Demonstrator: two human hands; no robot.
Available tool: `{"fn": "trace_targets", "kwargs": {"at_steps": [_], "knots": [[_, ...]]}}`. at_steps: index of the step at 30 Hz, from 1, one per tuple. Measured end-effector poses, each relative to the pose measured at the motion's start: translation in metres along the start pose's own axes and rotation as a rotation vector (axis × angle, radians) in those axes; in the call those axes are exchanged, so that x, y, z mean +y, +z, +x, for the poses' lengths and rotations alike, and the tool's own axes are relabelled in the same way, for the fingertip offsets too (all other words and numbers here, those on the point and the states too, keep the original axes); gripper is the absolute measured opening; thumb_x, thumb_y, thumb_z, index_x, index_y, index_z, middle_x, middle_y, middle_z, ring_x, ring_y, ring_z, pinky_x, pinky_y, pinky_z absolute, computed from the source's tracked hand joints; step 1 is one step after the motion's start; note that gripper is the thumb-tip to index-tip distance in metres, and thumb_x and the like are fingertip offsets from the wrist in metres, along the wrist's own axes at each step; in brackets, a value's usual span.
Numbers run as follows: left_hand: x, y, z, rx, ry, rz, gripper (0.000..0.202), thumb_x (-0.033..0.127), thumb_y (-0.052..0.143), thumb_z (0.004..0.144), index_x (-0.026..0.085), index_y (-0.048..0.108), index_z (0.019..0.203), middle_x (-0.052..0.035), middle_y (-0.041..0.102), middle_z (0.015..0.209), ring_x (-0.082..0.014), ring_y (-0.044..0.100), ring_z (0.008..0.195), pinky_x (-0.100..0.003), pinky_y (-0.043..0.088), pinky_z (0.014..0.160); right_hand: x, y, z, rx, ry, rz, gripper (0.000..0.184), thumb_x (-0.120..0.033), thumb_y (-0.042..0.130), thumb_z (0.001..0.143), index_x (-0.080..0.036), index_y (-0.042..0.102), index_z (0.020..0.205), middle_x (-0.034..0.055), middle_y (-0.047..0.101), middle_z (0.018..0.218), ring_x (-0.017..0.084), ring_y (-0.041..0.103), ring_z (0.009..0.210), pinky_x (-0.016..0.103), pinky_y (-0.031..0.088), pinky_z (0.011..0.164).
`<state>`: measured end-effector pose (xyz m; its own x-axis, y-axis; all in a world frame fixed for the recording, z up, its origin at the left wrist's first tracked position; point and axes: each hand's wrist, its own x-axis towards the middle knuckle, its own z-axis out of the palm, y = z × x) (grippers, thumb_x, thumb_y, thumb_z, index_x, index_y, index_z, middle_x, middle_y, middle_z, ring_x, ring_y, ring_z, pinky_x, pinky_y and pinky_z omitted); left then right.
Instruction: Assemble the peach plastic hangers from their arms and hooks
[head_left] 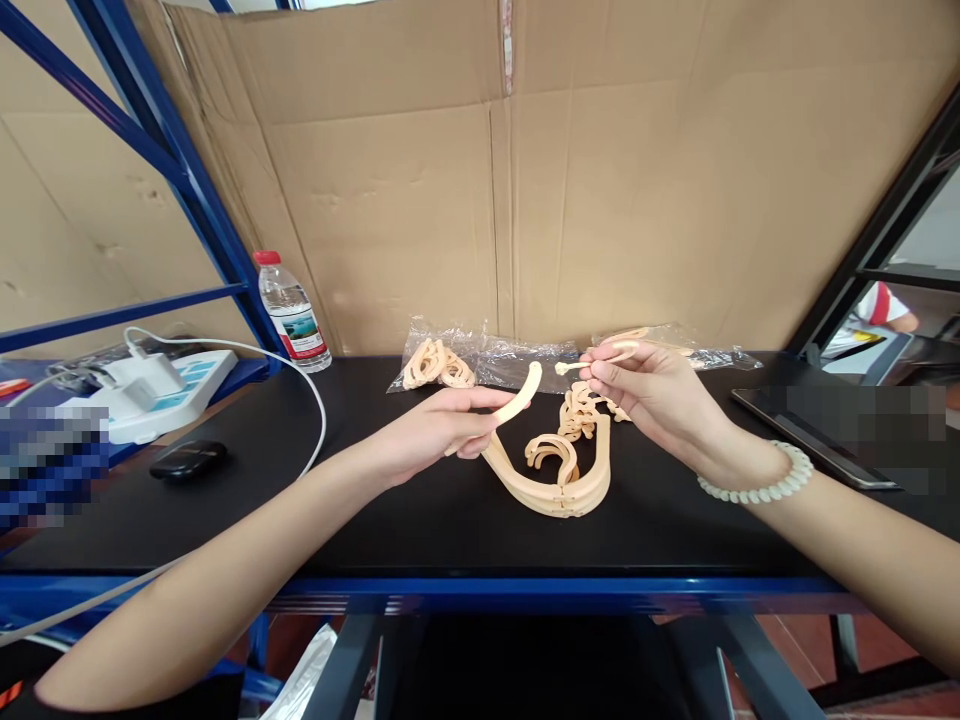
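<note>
Left hand [471,422]: pinched the curved strip [519,396], long axis rising rightward.
Right hand [654,388]: gripped the hooked piece [577,366], knobbed end [561,369] leftward.
Gap: knobbed end sat right of the strip's upper tip, near, apart.

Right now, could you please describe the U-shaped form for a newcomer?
On the black table, look between the left hand and right hand. The pale U-shaped form there bends toward the front edge, much larger than the curled pieces inside it.

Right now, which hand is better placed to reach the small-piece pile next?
Right hand, probably: it is nearer the pile than the left hand. Not free, though: it holds a thin piece; the left, a thick curved piece.
</note>
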<state>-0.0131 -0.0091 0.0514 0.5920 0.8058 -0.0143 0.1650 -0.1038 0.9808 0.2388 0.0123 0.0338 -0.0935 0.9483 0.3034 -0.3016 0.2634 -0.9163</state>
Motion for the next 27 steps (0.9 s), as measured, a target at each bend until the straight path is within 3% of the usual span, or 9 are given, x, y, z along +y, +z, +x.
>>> {"fn": "trace_targets", "kwargs": {"at_steps": [2, 5, 8, 11, 15, 19, 23, 27], "knots": [[-0.002, 0.000, 0.000, 0.014, 0.031, 0.051, 0.036, 0.018, 0.059, 0.087, 0.018, 0.065, 0.123, 0.0049, 0.045, 0.061, -0.0083, 0.038, 0.057, -0.024, 0.032, 0.056, -0.002, 0.002, -0.003, -0.018, 0.015, 0.000, 0.017, -0.022, 0.084, 0.067, -0.021, 0.070, 0.078, -0.0011, 0.068, 0.083, 0.009, 0.062, 0.072, 0.020, 0.053, 0.066], [-0.005, 0.000, 0.002, 0.169, 0.049, 0.034, 0.031, 0.020, 0.070, 0.080, 0.016, 0.070, 0.111, 0.0017, 0.060, 0.071, -0.0094, 0.049, 0.063, -0.025, 0.039, 0.061, -0.002, 0.003, -0.004, 0.001, 0.005, 0.031, 0.016, -0.023, 0.082, 0.070, -0.021, 0.070, 0.081, -0.0016, 0.065, 0.085, 0.008, 0.059, 0.072, 0.020, 0.052, 0.069], [-0.009, -0.001, 0.005, 0.347, 0.073, -0.135, 0.029, 0.015, 0.081, 0.069, 0.015, 0.072, 0.097, -0.0019, 0.070, 0.081, -0.0121, 0.061, 0.074, -0.026, 0.045, 0.072, 0.000, 0.002, -0.004, 0.025, -0.017, 0.067, 0.016, -0.025, 0.081, 0.072, -0.022, 0.073, 0.085, -0.0014, 0.063, 0.088, 0.008, 0.057, 0.075, 0.021, 0.053, 0.075], [-0.014, -0.003, 0.008, 0.414, 0.129, -0.304, 0.031, 0.011, 0.085, 0.062, 0.016, 0.071, 0.089, -0.0022, 0.072, 0.084, -0.0132, 0.065, 0.082, -0.027, 0.048, 0.081, 0.001, 0.002, -0.003, 0.005, -0.003, 0.092, 0.017, -0.027, 0.079, 0.075, -0.022, 0.074, 0.090, -0.0019, 0.059, 0.083, 0.007, 0.053, 0.067, 0.018, 0.052, 0.065], [-0.019, -0.002, 0.010, 0.422, 0.187, -0.379, 0.022, 0.013, 0.085, 0.063, 0.016, 0.070, 0.079, 0.0014, 0.068, 0.079, -0.0084, 0.062, 0.078, -0.020, 0.049, 0.078, 0.001, 0.005, -0.005, -0.032, -0.006, 0.134, 0.013, -0.028, 0.076, 0.079, -0.018, 0.068, 0.080, -0.0030, 0.057, 0.074, 0.004, 0.048, 0.056, 0.015, 0.045, 0.049], [-0.017, 0.003, 0.010, 0.413, 0.183, -0.418, 0.012, 0.020, 0.076, 0.077, 0.015, 0.071, 0.087, 0.0002, 0.066, 0.085, -0.0059, 0.060, 0.073, -0.015, 0.050, 0.065, 0.001, 0.010, -0.010, -0.018, 0.012, 0.074, 0.025, -0.040, 0.068, 0.085, -0.020, 0.055, 0.079, 0.0015, 0.068, 0.084, 0.009, 0.060, 0.057, 0.019, 0.042, 0.046], [-0.013, 0.010, 0.007, 0.372, 0.191, -0.426, 0.009, 0.023, 0.064, 0.089, 0.017, 0.063, 0.095, -0.0034, 0.068, 0.093, -0.0136, 0.067, 0.081, -0.021, 0.056, 0.066, 0.003, 0.013, -0.014, -0.019, 0.007, -0.018, 0.030, -0.049, 0.056, 0.091, -0.022, 0.045, 0.083, 0.0035, 0.072, 0.084, 0.014, 0.066, 0.057, 0.024, 0.045, 0.049], [-0.014, 0.018, 0.004, 0.298, 0.189, -0.416, 0.011, 0.030, 0.047, 0.098, 0.020, 0.049, 0.094, -0.0068, 0.073, 0.088, -0.0227, 0.074, 0.082, -0.029, 0.058, 0.066, 0.005, 0.013, -0.014, -0.065, -0.023, -0.022, 0.030, -0.048, 0.059, 0.089, -0.023, 0.045, 0.083, 0.0012, 0.071, 0.083, 0.012, 0.062, 0.057, 0.025, 0.049, 0.052]]}}
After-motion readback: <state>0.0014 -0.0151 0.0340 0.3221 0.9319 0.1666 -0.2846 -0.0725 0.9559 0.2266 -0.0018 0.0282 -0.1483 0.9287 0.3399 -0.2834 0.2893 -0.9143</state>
